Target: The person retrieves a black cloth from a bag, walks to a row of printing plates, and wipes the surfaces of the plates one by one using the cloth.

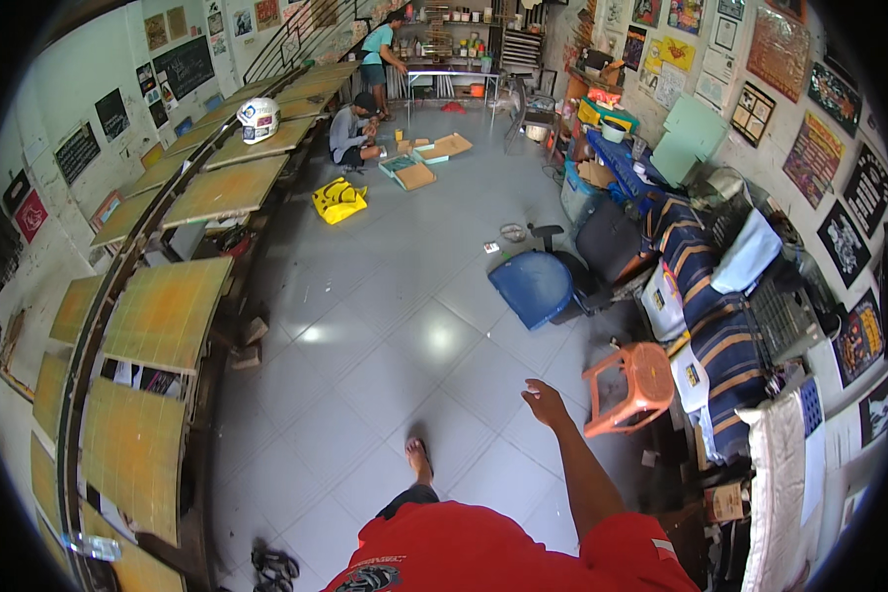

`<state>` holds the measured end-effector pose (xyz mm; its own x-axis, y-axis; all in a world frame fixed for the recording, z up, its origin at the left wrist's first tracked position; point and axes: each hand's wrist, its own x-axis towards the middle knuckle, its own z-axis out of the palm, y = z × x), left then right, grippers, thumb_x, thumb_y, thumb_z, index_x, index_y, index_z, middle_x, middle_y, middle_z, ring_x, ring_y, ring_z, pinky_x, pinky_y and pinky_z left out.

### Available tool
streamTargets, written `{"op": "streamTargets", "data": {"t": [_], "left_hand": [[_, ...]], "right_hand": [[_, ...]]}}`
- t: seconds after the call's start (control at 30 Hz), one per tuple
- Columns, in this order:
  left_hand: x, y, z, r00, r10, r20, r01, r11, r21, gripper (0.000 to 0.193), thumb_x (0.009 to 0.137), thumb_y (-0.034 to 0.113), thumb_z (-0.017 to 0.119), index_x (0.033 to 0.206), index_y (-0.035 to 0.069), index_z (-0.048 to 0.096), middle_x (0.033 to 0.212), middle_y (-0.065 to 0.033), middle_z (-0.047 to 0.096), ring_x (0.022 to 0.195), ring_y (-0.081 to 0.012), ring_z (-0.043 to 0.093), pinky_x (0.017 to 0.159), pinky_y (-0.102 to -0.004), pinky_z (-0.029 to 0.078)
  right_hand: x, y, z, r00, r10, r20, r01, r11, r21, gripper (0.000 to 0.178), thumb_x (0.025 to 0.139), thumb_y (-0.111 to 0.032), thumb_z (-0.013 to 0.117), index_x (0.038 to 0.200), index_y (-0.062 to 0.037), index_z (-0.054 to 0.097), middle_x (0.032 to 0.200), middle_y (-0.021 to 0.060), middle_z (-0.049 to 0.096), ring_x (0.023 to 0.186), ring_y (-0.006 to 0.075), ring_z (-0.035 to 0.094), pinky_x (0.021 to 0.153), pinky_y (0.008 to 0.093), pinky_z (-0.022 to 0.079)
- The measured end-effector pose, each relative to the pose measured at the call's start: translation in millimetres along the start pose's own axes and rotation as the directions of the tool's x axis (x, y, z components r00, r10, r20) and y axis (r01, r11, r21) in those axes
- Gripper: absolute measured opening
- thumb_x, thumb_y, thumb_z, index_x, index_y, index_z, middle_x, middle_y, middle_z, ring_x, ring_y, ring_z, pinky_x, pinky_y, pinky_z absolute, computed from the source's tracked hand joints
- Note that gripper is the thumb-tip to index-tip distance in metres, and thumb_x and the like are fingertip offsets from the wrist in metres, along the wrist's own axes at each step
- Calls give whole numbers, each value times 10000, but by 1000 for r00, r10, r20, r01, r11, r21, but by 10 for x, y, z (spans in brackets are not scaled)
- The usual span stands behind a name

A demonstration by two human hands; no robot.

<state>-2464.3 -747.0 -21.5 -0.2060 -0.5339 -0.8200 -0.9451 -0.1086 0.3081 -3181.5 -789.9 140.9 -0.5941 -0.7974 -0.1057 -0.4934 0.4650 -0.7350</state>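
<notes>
Right hand (544, 401): half open, fingers loosely bent, with nothing visible in its hold, stretched out above the grey tiled floor (355, 296).
Left hand: out of view; how far open it is, or what it holds, cannot be told.
Orange plastic stool (651, 380): at three o'clock from the right hand, near but not touching it.
Chair with a rounded blue seat (533, 286): at twelve o'clock from that hand.
Sofa with dark blue striped cover (699, 296): at two o'clock.
Sandalled foot (419, 460): at eight o'clock, on the floor.
</notes>
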Motion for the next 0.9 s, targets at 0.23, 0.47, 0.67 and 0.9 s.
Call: {"op": "streamTargets", "data": {"t": [0.23, 0.47, 0.67, 0.9], "left_hand": [[2005, 1465, -1983, 978, 196, -67, -179, 963, 202, 478, 957, 447, 424, 1024, 33, 654, 1074, -250, 631, 1021, -402, 597, 868, -482, 468], [3346, 4938, -4982, 870, 266, -415, -342, 932, -121, 385, 917, 262, 585, 1175, -24, 580, 1136, -168, 651, 1064, -276, 608, 926, -350, 456], [4400, 6530, -5679, 883, 196, -426, -357, 870, -340, 291, 940, 197, 562, 1139, -14, 591, 1062, -97, 659, 985, -184, 599, 877, -310, 460], [5292, 6992, -4925, 952, 306, 27, -305, 951, -42, 375, 945, 368, 544, 1007, 11, 640, 961, -151, 680, 902, -266, 627, 823, -362, 486]], "right_hand": [[800, 1158, 618, 926, 258, 277, -126, 900, -417, 597, 910, -484, 539, 1334, -65, 506, 1308, 167, 565, 1218, 341, 526, 1019, 405, 423], [-103, 1766, 943, 401, 824, 401, -722, 553, -416, 634, 884, -591, 488, 1257, -86, 577, 1339, 153, 539, 1265, 303, 487, 1038, 415, 396], [1648, 1874, 723, 351, 819, 453, -751, 536, -387, 601, 896, -590, 472, 1165, -73, 620, 1259, 178, 586, 1187, 312, 547, 974, 425, 437], [6402, 2092, -402, 802, 526, 284, -342, 794, -503, 511, 894, -496, 543, 1137, -52, 614, 1106, 221, 644, 1052, 386, 601, 874, 457, 478]]}}
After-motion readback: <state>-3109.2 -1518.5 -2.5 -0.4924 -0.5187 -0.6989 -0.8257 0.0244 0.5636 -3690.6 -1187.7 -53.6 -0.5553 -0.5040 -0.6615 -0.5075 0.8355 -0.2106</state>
